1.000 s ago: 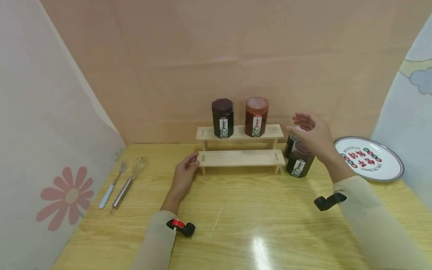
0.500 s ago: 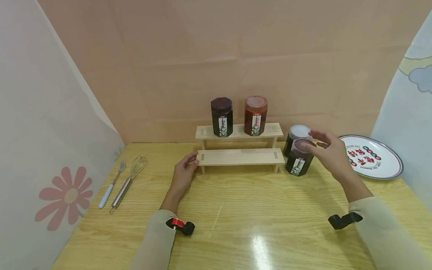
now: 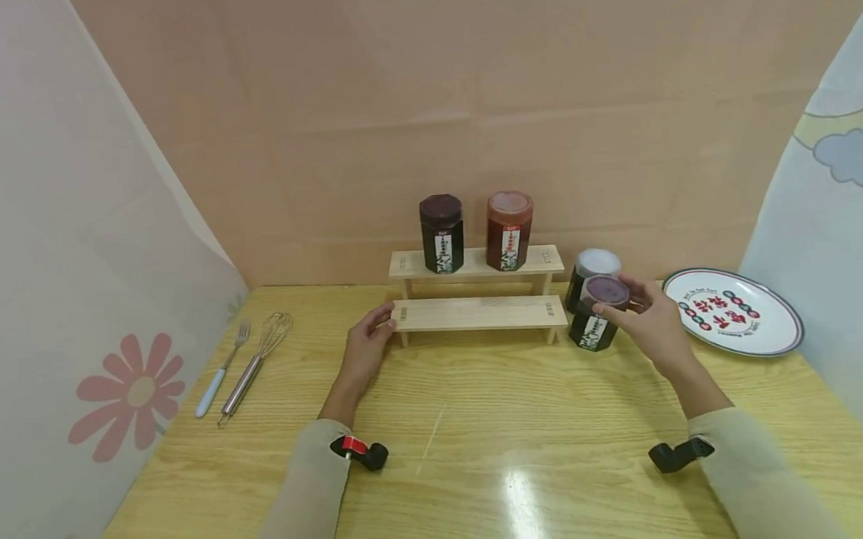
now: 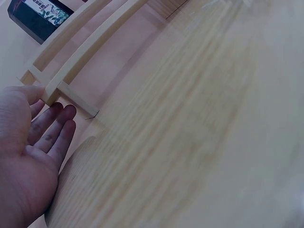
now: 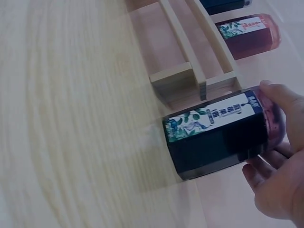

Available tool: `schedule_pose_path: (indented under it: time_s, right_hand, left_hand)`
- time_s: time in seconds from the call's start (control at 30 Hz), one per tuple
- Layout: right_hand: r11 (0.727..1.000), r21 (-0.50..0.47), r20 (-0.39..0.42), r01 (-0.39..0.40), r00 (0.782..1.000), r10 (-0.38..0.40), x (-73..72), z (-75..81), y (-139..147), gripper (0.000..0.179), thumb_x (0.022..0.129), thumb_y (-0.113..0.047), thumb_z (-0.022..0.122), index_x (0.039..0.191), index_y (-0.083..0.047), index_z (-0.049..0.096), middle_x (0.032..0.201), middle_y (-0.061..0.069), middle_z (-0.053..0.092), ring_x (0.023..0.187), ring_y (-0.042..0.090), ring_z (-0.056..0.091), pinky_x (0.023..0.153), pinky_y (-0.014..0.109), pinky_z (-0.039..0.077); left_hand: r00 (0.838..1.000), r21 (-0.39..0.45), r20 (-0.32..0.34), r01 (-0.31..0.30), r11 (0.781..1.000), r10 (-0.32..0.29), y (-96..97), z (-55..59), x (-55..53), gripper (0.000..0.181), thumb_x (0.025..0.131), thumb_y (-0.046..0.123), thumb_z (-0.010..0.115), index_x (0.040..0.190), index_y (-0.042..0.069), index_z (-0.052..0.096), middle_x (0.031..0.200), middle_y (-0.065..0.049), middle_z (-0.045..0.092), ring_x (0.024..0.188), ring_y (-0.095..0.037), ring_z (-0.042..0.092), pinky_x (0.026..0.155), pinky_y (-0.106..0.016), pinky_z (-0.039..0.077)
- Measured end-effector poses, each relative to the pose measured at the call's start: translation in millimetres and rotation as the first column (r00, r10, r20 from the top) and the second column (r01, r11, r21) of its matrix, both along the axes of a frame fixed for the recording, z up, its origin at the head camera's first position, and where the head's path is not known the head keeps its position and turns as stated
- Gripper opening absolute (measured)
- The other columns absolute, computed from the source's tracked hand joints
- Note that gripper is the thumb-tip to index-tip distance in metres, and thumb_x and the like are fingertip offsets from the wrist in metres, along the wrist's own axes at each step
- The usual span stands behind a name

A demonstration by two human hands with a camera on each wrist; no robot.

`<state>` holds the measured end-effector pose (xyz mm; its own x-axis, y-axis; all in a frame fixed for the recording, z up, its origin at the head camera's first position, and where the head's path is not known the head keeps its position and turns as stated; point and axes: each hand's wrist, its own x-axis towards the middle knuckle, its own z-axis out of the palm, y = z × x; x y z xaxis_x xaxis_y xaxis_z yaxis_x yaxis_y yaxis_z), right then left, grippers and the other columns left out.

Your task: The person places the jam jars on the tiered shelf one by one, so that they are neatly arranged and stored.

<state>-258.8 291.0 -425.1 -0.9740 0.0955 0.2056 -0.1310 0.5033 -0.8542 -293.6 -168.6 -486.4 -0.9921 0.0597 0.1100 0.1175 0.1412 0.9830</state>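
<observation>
Reaching in over the near part of the table (image 3: 479, 416), two beige sleeves (image 3: 297, 496), each with a black wrist mount (image 3: 681, 455). Between the forearms, a wide run of wood with a streak of glare, leaving broad room for moving up to the front legs of the two-step shelf (image 3: 480, 312). Just in from the table's left edge, slanting much as that edge does, a whisk (image 3: 256, 368) and a fork (image 3: 214, 386) side by side, well apart from the shelf.

At the left end of the lower board, the left hand (image 3: 365, 349): pinching the board's end, thumb above, fingers fairly straight below. Just beyond the right end of the same board, the right hand (image 3: 653, 325): thumb and fingers bent round the lid of a purple-lidded jar (image 5: 216, 135), parted only by the lid's width. Impossible to tell whether lifted off the wood or touching the shelf.

Right behind, partly hidden, a white-lidded jar (image 3: 598, 263). Towards the table's far right corner, near its right edge, an oval plate (image 3: 770, 338), with little room between its left rim and the right hand. Upright on the upper board, near the table's far edge, a black jar (image 3: 441, 234) left of the middle and a red jar (image 3: 508, 235) right of it, with a gap between. Beyond, a peach backdrop (image 3: 419, 95).
</observation>
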Motion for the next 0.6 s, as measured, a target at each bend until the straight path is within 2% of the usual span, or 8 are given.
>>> schedule_pose_path:
  time_s: [0.03, 0.1, 0.23, 0.33, 0.4, 0.47, 0.6]
  right_hand:
    - [1.0, 0.002, 0.005, 0.005, 1.0, -0.005, -0.4, -1.5, -0.9, 0.081, 0.094, -0.037, 0.077, 0.158, -0.006, 0.039, 0.148, 0.021, 0.054, 0.122, 0.001, 0.053, 0.092, 0.002, 0.044]
    - [1.0, 0.014, 0.013, 0.018, 1.0, -0.019, -1.5, -3.7, -2.9, 0.084, 0.093, -0.038, 0.078, 0.159, -0.006, 0.037, 0.15, 0.022, 0.054, 0.126, 0.009, 0.056, 0.094, 0.006, 0.046]
    - [0.999, 0.027, 0.027, 0.044, 0.999, -0.044, -3.1, -5.1, -7.3, 0.087, 0.092, -0.037, 0.079, 0.159, -0.004, 0.035, 0.152, 0.024, 0.053, 0.137, 0.033, 0.053, 0.108, 0.028, 0.05]
    - [0.998, 0.023, 0.024, 0.057, 0.998, -0.057, -4.3, -4.5, -10.9, 0.085, 0.092, -0.037, 0.079, 0.158, -0.003, 0.037, 0.151, 0.023, 0.053, 0.139, 0.037, 0.051, 0.113, 0.039, 0.049]
    - [0.998, 0.014, 0.021, 0.06, 0.998, -0.06, -5.0, -4.0, -12.5, 0.083, 0.092, -0.036, 0.079, 0.157, -0.003, 0.039, 0.15, 0.023, 0.053, 0.14, 0.037, 0.05, 0.114, 0.034, 0.049]
    - [0.998, 0.002, 0.021, 0.063, 0.998, -0.063, -5.2, -3.7, -13.3, 0.081, 0.092, -0.035, 0.079, 0.157, -0.004, 0.04, 0.15, 0.022, 0.053, 0.14, 0.036, 0.05, 0.11, 0.022, 0.049]
    - [0.998, -0.035, 0.027, 0.061, 0.998, -0.06, -4.9, -3.9, -12.9, 0.081, 0.092, -0.032, 0.079, 0.157, -0.004, 0.04, 0.151, 0.021, 0.051, 0.141, 0.036, 0.049, 0.099, 0.005, 0.046]
  left_hand:
    - [1.0, 0.001, 0.002, 0.0, 1.0, 0.0, 0.0, -0.2, -0.1, 0.044, 0.108, 0.023, 0.057, 0.15, 0.014, 0.053, 0.152, -0.013, 0.053, 0.145, -0.03, 0.05, 0.12, -0.044, 0.044]
    - [1.0, 0.008, 0.011, 0.0, 1.0, 0.0, 0.3, -0.7, -0.5, 0.044, 0.107, 0.024, 0.058, 0.15, 0.015, 0.053, 0.152, -0.012, 0.054, 0.145, -0.029, 0.05, 0.121, -0.045, 0.043]
    - [1.0, 0.018, 0.016, -0.002, 1.0, 0.002, 0.2, -1.8, -1.8, 0.044, 0.107, 0.024, 0.059, 0.149, 0.015, 0.054, 0.153, -0.012, 0.054, 0.145, -0.028, 0.05, 0.121, -0.045, 0.042]
    - [1.0, 0.022, 0.021, -0.002, 1.0, 0.002, -0.7, -2.0, -3.0, 0.045, 0.107, 0.023, 0.058, 0.151, 0.013, 0.052, 0.154, -0.014, 0.052, 0.146, -0.029, 0.049, 0.122, -0.046, 0.041]
    - [1.0, 0.023, 0.029, -0.002, 1.0, 0.001, -1.2, -1.3, -3.6, 0.046, 0.108, 0.023, 0.057, 0.152, 0.012, 0.051, 0.156, -0.015, 0.05, 0.147, -0.03, 0.047, 0.123, -0.046, 0.04]
    - [0.999, 0.026, 0.045, 0.0, 1.0, -0.001, -1.3, 0.9, -3.2, 0.047, 0.108, 0.021, 0.057, 0.153, 0.012, 0.049, 0.157, -0.016, 0.049, 0.148, -0.031, 0.046, 0.124, -0.045, 0.038]
    - [0.997, 0.018, 0.073, 0.003, 1.0, -0.004, 0.3, 12.2, 2.6, 0.046, 0.108, 0.018, 0.056, 0.153, 0.01, 0.05, 0.157, -0.017, 0.049, 0.149, -0.032, 0.045, 0.123, -0.046, 0.039]
